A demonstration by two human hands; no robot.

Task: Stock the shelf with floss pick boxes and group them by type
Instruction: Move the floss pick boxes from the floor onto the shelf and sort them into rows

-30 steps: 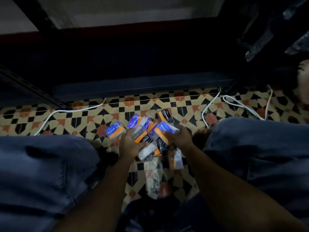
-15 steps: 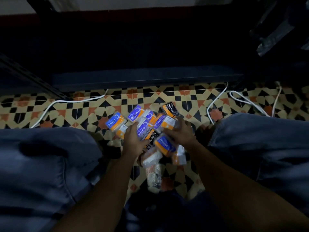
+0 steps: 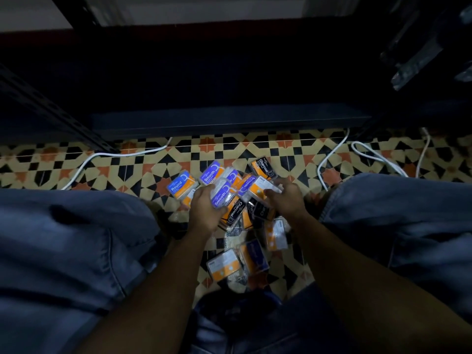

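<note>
Several floss pick boxes lie in a heap on the patterned tile floor between my knees. My left hand [image 3: 204,210] grips a blue "Smooth" box [image 3: 221,194]. My right hand [image 3: 284,199] holds an orange and white box [image 3: 260,189] turned face down. Under them lie black "Charcoal" boxes [image 3: 235,212]. A blue "Round" box [image 3: 180,185], another "Smooth" box [image 3: 211,172] and a "Charcoal" box [image 3: 263,167] lie at the heap's far side. Two more boxes [image 3: 224,268] lie nearer my body. The dark bottom shelf [image 3: 229,118] runs across just beyond the heap.
White cables [image 3: 367,154] snake over the tiles at right, and another cable [image 3: 109,155] at left. A black perforated shelf post [image 3: 51,108] slants at left. My jeans-clad knees [image 3: 63,238] flank the heap on both sides. Dark items hang at top right.
The left hand has lifted the "Smooth" box higher. The right hand has dropped the blue box it held towards my body and now holds an orange and white one. The camera tilted slightly down.
</note>
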